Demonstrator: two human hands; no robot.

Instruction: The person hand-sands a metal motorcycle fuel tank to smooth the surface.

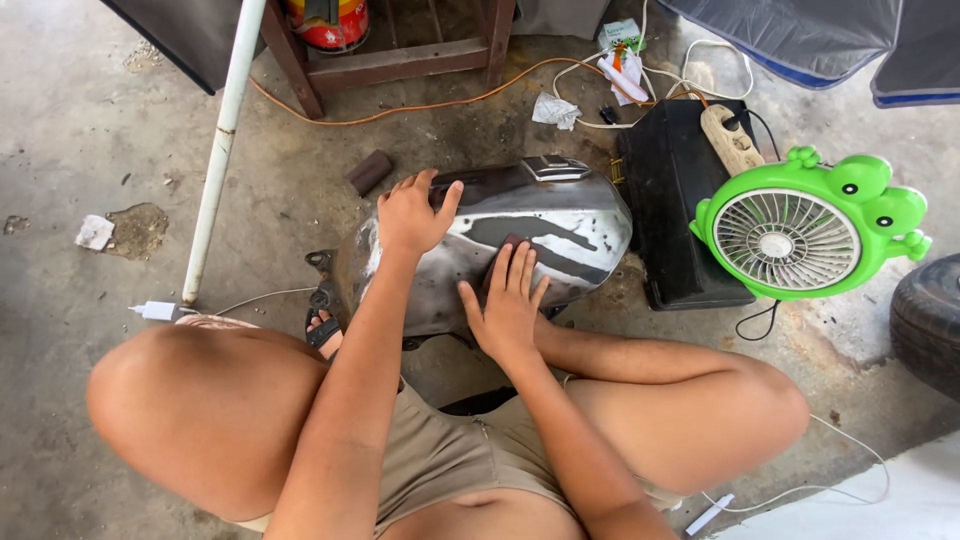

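Observation:
A bare-metal motorcycle fuel tank (570, 215) lies on the concrete floor in front of my knees, mostly stripped to grey steel with dark patches. My left hand (412, 215) rests on the tank's upper left side, fingers spread over it. My right hand (508, 300) lies flat on the tank's near face, pressing a small dark brown sanding piece (512, 243) under its fingertips. I am squatting, with both knees framing the tank.
A green frog-shaped fan (805, 225) stands to the right, leaning on a black box (670, 200) that carries a power strip (732, 140). An orange cord (420, 105) and white cables cross the floor. A white pole (222, 140), a wooden frame (400, 62), a tyre (928, 320) and a brown block (369, 171) surround me.

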